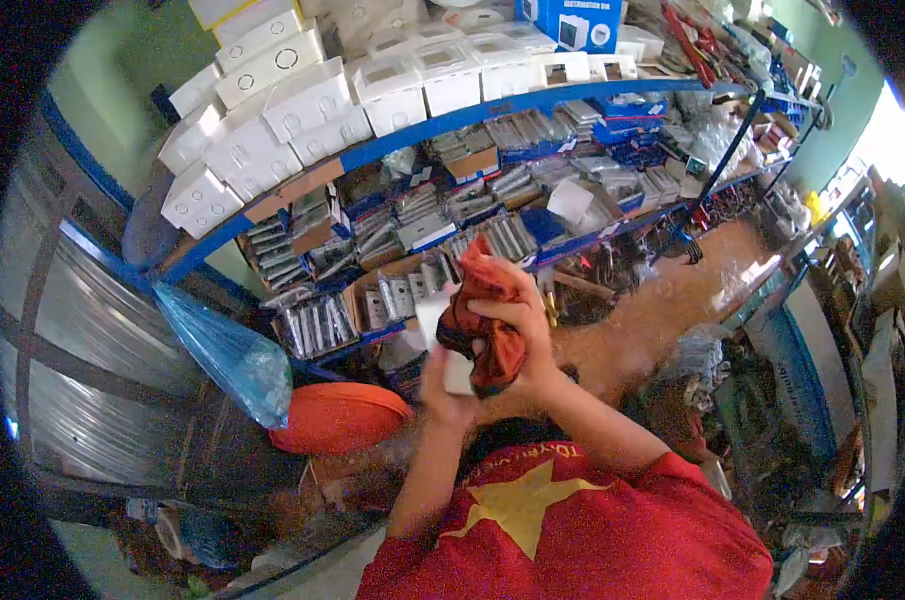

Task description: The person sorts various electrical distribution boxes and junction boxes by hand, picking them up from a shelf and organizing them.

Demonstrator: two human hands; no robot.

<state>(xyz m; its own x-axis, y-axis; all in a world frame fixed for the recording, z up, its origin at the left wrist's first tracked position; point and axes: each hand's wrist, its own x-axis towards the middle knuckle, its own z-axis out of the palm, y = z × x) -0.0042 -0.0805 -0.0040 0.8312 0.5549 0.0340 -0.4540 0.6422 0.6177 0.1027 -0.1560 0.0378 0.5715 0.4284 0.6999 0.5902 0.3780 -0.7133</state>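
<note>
In front of my chest I hold a white box-like piece (459, 373), partly hidden behind a cloth. My left hand (448, 392) grips its lower left side; this hand is somewhat blurred. A crumpled red-orange and black cloth (497, 345) is bunched in my right hand (520, 318), with the fingers closed over it. The cloth lies against the face of the white piece. Its upper end sticks up above my right fingers.
Ahead stands a blue-edged shelf (412, 122) with white boxes (272, 120) on top and packed small parts (402, 215) below. A blue plastic bag (227, 345) hangs at the left, above a red-orange round object (340, 418). Brown floor (642, 310) shows at the right.
</note>
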